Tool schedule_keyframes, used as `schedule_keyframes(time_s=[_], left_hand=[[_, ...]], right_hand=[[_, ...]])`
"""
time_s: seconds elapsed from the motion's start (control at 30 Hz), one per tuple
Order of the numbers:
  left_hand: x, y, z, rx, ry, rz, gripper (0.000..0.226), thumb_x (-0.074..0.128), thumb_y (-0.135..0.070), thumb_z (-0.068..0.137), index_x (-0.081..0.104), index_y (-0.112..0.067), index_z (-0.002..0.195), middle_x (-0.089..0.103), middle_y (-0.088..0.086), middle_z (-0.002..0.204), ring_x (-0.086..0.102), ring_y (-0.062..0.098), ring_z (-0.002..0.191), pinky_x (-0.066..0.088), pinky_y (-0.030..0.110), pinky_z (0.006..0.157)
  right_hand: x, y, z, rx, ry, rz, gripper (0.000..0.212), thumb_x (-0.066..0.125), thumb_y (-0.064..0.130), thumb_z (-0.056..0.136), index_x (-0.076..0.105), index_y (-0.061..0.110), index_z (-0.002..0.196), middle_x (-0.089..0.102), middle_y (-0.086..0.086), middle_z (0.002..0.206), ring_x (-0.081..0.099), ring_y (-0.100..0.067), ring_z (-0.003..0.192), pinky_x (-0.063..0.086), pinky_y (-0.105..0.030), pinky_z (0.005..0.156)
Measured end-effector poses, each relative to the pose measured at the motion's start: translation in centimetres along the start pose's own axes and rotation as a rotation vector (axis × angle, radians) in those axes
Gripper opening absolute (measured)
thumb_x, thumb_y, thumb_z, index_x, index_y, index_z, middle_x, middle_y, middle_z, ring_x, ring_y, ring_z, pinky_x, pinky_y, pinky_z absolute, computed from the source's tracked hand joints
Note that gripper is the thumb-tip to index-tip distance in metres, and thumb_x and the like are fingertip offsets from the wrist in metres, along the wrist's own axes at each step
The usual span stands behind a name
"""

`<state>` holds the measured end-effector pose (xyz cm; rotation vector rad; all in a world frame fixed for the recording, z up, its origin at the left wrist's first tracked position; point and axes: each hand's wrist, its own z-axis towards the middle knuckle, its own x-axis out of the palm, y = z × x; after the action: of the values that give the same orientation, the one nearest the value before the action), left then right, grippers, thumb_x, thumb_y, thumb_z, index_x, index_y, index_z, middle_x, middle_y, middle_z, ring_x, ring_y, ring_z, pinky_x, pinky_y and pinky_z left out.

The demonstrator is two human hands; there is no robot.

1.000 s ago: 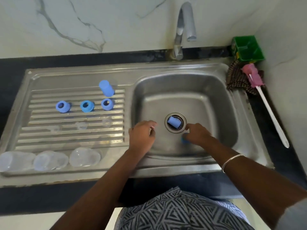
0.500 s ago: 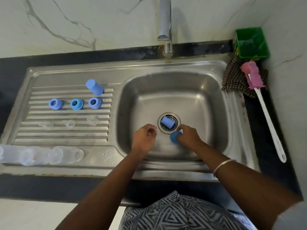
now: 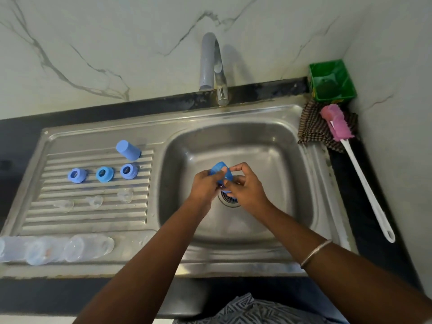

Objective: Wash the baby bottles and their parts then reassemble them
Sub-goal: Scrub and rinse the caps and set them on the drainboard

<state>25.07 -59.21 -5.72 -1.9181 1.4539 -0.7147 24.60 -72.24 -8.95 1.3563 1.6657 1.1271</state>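
Over the drain (image 3: 230, 200) of the steel sink (image 3: 275, 150), my left hand (image 3: 205, 183) grips a blue bottle cap (image 3: 221, 170), thumb across it. My right hand (image 3: 245, 185) pinches the cap's right edge with curled fingers. A sliver of a second blue part (image 3: 225, 190) shows under my hands, mostly hidden. On the drainboard (image 3: 93, 220) lie another blue cap (image 3: 128, 150), three blue collar rings (image 3: 104, 174), three clear teats (image 3: 94, 201) and three clear bottles (image 3: 88, 246) on their sides.
The faucet (image 3: 209, 61) arches over the basin's back, with no water running. At the right stand a green container (image 3: 332, 80), a checked cloth (image 3: 312, 129) and a pink-headed bottle brush (image 3: 364, 183) with a long white handle.
Both hands have risen from the sink floor and come together, lifting a blue cap off the drain area. The camera has tilted up, showing more wall and faucet.
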Motion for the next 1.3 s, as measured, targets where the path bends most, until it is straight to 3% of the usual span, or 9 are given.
schedule_keyframes(time_s=[0.17, 0.27, 0.43, 0.57, 0.67, 0.77, 0.9, 1.0, 1.3], left_hand=[[-1.1, -0.9, 2.5, 0.011, -0.041, -0.012, 0.044, 0.073, -0.016, 0.089, 0.057, -0.009, 0.129, 0.067, 0.008, 0.123, 0.068, 0.016, 0.105, 0.057, 0.030, 0.073], [-0.9, -2.3, 3.3, 0.113, -0.107, -0.009, 0.044, 0.079, -0.008, 0.082, 0.056, -0.008, 0.120, 0.068, 0.004, 0.107, 0.067, 0.012, 0.090, 0.055, 0.028, 0.077], [-0.8, -3.9, 4.5, 0.225, -0.099, 0.039, 0.046, 0.086, -0.005, 0.072, 0.058, -0.018, 0.107, 0.070, -0.002, 0.099, 0.070, 0.018, 0.095, 0.056, 0.037, 0.079], [-0.6, -5.0, 5.3, 0.271, -0.049, 0.047, 0.050, 0.086, -0.007, 0.072, 0.058, -0.020, 0.111, 0.068, -0.003, 0.105, 0.069, 0.016, 0.094, 0.058, 0.035, 0.067], [-0.5, -5.5, 5.8, 0.362, -0.052, 0.107, 0.052, 0.089, -0.011, 0.069, 0.060, -0.026, 0.109, 0.068, -0.002, 0.111, 0.070, 0.015, 0.090, 0.057, 0.031, 0.058], [-0.3, -6.0, 6.3, 0.423, -0.029, 0.152, 0.054, 0.089, -0.007, 0.069, 0.060, -0.022, 0.112, 0.069, -0.004, 0.109, 0.070, 0.011, 0.076, 0.057, 0.033, 0.057], [-0.4, -6.4, 7.2, 0.498, -0.024, 0.171, 0.054, 0.091, -0.008, 0.064, 0.062, -0.026, 0.106, 0.071, -0.006, 0.105, 0.072, 0.021, 0.091, 0.061, 0.043, 0.074], [-0.1, -7.1, 7.3, 0.524, -0.014, 0.172, 0.056, 0.091, -0.005, 0.063, 0.060, -0.033, 0.100, 0.070, -0.009, 0.102, 0.070, 0.022, 0.098, 0.059, 0.049, 0.083], [0.5, -7.8, 7.9, 0.613, 0.003, 0.210, 0.059, 0.091, -0.007, 0.061, 0.065, -0.020, 0.112, 0.073, -0.005, 0.108, 0.069, 0.014, 0.102, 0.059, 0.043, 0.086]], right_hand=[[0.1, 2.8, 2.2, -0.028, -0.086, -0.108, 0.024, 0.070, 0.030, 0.091, 0.060, 0.029, 0.113, 0.070, 0.003, 0.104, 0.070, -0.019, 0.089, 0.058, -0.037, 0.077], [-0.6, 5.5, 5.9, -0.135, -0.233, -0.183, 0.027, 0.065, 0.029, 0.094, 0.061, 0.024, 0.120, 0.066, 0.002, 0.100, 0.062, -0.010, 0.082, 0.047, -0.029, 0.074], [-1.3, 10.9, 10.6, -0.249, -0.122, -0.151, 0.048, 0.056, 0.027, 0.101, 0.041, 0.038, 0.145, 0.048, 0.010, 0.138, 0.044, -0.009, 0.128, 0.042, -0.040, 0.104], [-0.6, 13.2, 12.5, -0.136, -0.026, -0.167, 0.044, 0.040, 0.042, 0.106, 0.032, 0.039, 0.149, 0.041, 0.006, 0.152, 0.042, -0.012, 0.130, 0.043, -0.044, 0.100], [-0.4, 13.9, 13.4, -0.042, -0.030, -0.175, 0.024, 0.036, 0.052, 0.104, 0.040, 0.047, 0.127, 0.050, 0.008, 0.139, 0.051, -0.022, 0.124, 0.051, -0.050, 0.090], [-0.8, 14.8, 15.0, 0.054, -0.015, -0.198, 0.040, 0.038, 0.055, 0.102, 0.047, 0.038, 0.138, 0.057, 0.008, 0.132, 0.059, -0.020, 0.113, 0.054, -0.046, 0.086], [-0.4, 15.8, 16.4, 0.120, -0.032, -0.265, 0.037, 0.039, 0.051, 0.103, 0.056, 0.028, 0.127, 0.064, 0.000, 0.124, 0.063, -0.013, 0.095, 0.056, -0.040, 0.077], [0.2, 16.4, 16.2, 0.092, -0.073, -0.358, 0.024, 0.041, 0.041, 0.105, 0.056, 0.023, 0.102, 0.065, 0.002, 0.097, 0.061, -0.014, 0.085, 0.052, -0.039, 0.076], [0.4, 16.2, 17.0, -0.094, 0.040, -0.651, 0.031, 0.044, 0.029, 0.106, 0.055, 0.011, 0.083, 0.053, -0.001, 0.079, 0.050, -0.018, 0.075, 0.044, -0.031, 0.075]])
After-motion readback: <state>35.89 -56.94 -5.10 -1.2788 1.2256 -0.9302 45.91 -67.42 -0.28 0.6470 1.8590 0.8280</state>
